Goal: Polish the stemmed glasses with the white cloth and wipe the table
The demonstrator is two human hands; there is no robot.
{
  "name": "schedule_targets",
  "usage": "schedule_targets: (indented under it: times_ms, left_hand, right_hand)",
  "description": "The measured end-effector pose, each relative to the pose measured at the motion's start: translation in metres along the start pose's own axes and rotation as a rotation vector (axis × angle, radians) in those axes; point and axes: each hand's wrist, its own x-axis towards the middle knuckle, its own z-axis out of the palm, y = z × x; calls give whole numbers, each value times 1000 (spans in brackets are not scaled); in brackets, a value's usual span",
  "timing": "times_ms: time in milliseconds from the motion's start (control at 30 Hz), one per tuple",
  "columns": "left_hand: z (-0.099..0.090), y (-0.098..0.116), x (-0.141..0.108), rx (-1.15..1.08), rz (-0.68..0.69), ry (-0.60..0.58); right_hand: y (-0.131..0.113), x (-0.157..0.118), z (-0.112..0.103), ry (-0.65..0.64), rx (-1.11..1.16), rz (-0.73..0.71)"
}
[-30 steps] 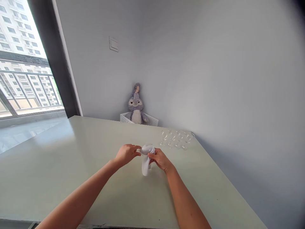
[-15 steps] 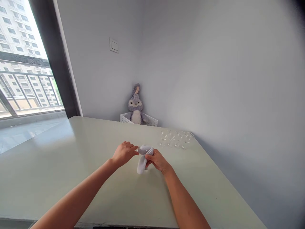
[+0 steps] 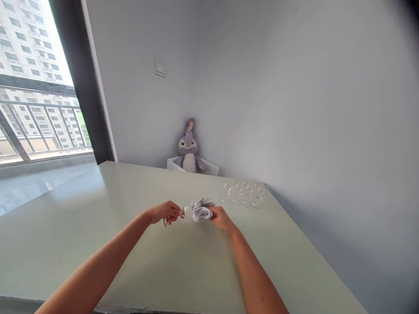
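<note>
Between my hands a small clear wine glass (image 3: 187, 212) lies sideways above the table. The fingers of my left hand (image 3: 168, 212) are closed round its stem, and the foot shows below and left of them. My right hand (image 3: 221, 217) grips a bunched white cloth (image 3: 202, 212) at the bowl end. Cloth covers the rim, so I cannot tell how much of it is inside the bowl. Several more clear wine glasses (image 3: 244, 190) stand close together on the table to the right, beyond my right hand.
The pale table (image 3: 131, 257) meets the wall on the right. Past its far edge a purple plush toy (image 3: 189, 152) sits in a white perforated basket (image 3: 211, 169). A light switch (image 3: 160, 67) is on the wall, and a window (image 3: 36, 87) is at the left.
The glass has been turned, with its foot now toward the left. My left hand has closed on the stem. The cloth, hanging down before, is now bunched at the bowl.
</note>
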Motion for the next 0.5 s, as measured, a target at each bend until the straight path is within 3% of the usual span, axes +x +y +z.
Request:
schedule_targets:
  times_ms: [100,167,200,367,433,500]
  left_hand:
    - [-3,-7,5,17,-10,224]
    - [-3,-7,9,158,-34,388]
    - [-2,-7,10,268,-46,450]
    - [19,0,15,664,-45,583]
    - [33,2,16,733,-8,597]
    - [43,4,15,792,52,594]
  right_hand:
    - [13,3,-11,236,-274,-79]
    - [15,3,-11,382,-393,-103]
    - [13,2,-9,394,-446,-132]
    - [-7,-3,28,-4,-804,-377]
    - [-10,-3,41,-47,-860,-401]
    - [-10,0,46,2,-853,-370]
